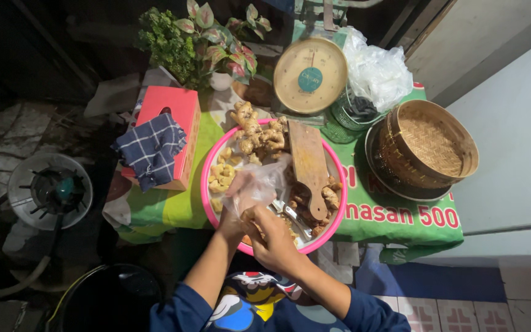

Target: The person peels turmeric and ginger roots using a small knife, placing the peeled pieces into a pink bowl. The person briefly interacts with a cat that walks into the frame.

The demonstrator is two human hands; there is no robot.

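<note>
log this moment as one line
left hand: holds clear plastic bag | right hand: at bag mouth | pink tray: ginger, wooden board

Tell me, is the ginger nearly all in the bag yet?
Not nearly. Done: some cut pieces lie heaped at one side of the pink tray. In hand: the left hand holds a clear plastic bag over the tray while the right hand works at its mouth. Left: whole ginger roots beside the wooden cutting board, with more pieces around it.
</note>
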